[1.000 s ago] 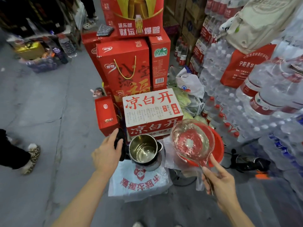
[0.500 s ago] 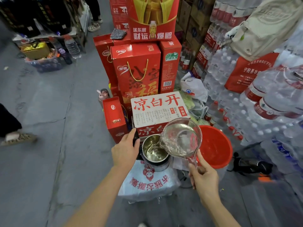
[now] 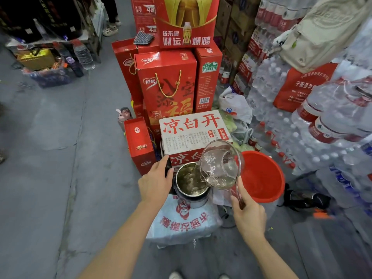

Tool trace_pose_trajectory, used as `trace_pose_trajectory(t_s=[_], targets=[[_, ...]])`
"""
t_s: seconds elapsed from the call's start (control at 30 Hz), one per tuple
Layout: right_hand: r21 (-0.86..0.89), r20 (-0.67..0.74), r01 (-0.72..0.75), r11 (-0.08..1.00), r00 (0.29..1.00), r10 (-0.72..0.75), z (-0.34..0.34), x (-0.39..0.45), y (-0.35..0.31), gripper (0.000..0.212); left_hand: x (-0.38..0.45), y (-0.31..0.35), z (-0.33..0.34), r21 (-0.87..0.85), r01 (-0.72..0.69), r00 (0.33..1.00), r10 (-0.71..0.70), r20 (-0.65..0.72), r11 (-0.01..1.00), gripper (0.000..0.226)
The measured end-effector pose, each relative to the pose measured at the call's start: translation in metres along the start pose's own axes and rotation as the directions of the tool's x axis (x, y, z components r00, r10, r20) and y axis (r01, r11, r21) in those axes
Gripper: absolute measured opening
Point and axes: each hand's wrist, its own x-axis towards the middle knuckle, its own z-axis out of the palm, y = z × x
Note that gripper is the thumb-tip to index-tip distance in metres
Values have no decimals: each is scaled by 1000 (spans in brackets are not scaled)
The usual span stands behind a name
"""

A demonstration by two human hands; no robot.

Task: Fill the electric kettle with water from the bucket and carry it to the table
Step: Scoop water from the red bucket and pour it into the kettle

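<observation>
A steel electric kettle (image 3: 191,183) stands open on a white printed bag (image 3: 185,224), with rippling water inside. My left hand (image 3: 156,182) grips its black handle on the left side. My right hand (image 3: 248,216) holds the handle of a clear plastic scoop (image 3: 221,165), which is tilted left over the kettle's rim. Water runs from the scoop into the kettle. The red bucket (image 3: 263,178) sits on the floor just right of the kettle, partly hidden behind the scoop.
A white carton with red characters (image 3: 193,129) stands right behind the kettle, with stacked red gift boxes (image 3: 167,85) beyond. Shrink-wrapped water bottles (image 3: 314,125) wall off the right. A black object (image 3: 308,199) lies right of the bucket. Grey concrete floor (image 3: 50,158) spreads left.
My right hand has carried the scoop from above the bucket leftward to the kettle and tipped it; water now pours in. My left hand stays on the handle.
</observation>
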Motion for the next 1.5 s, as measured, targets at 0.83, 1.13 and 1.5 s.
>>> trace_pose_trajectory(t_s=[0.83,1.13,1.5], targets=[[-442,215,611,656,783,-584,22,21,7,92,-2,7,1,-24,5,1000,-5,-27,1000,46],[-20,-49,-158,987,986,156,-29,44,58,63,-7,6,2,61,79,997,-78,-21,995,48],[-577,320,-63,814,900,297,-8,120,136,80,-5,6,16,68,146,987,-140,-84,987,47]])
